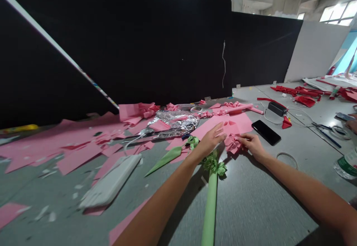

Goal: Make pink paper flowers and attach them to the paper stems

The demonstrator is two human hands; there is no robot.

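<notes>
A folded pink paper flower (233,144) sits at the top of a green paper-wrapped stem (210,205) that runs toward me. My right hand (253,146) pinches the flower's right edge between thumb and fingers. At its upper left, my left hand (212,140) is open, fingers stretched out and slightly apart, the tips close to the petals; whether they touch is unclear. Crumpled green paper pieces (211,161) surround the stem just below the flower. A pointed green paper leaf (164,160) lies left of my left forearm.
Beside my right hand lies a black phone (266,132), with a tape ring (287,159) nearer me. A white power strip (111,182) and pink paper scraps (80,158) cover the left. Scissors (325,132), a bottle (347,164) and another person's hand (351,124) are at right.
</notes>
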